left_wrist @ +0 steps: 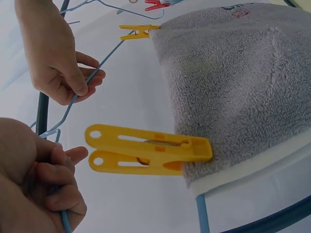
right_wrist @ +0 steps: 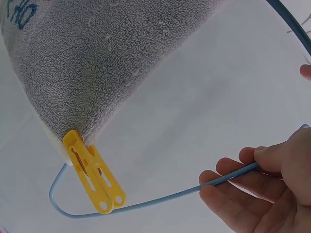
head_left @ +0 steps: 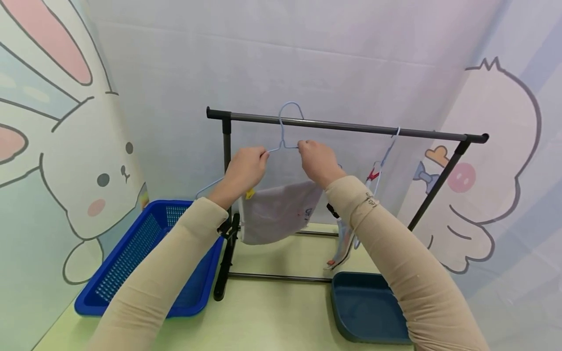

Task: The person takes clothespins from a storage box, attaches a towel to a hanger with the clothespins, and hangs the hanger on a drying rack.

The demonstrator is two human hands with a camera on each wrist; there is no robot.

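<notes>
A light blue wire hanger point(head_left: 282, 131) has its hook over the dark rail point(head_left: 347, 126). My left hand point(head_left: 246, 168) grips the hanger's left arm with curled fingers. On its right arm, my right hand point(head_left: 317, 160) pinches the wire between thumb and fingers. Below the hands hangs a grey towel point(head_left: 281, 214) with a white edge. One yellow clothespin point(left_wrist: 146, 150) clips the towel's corner near my left hand. Another yellow clothespin point(right_wrist: 92, 172) holds the opposite corner at the hanger's bend; in the head view my right arm hides that end.
Farther right on the rail hangs another hanger point(head_left: 388, 151) with a red clothespin point(head_left: 373, 174) and a cloth item point(head_left: 342, 248), partly behind my right sleeve. A blue plastic basket point(head_left: 131, 253) stands at left. At lower right is a dark teal bin point(head_left: 369, 307).
</notes>
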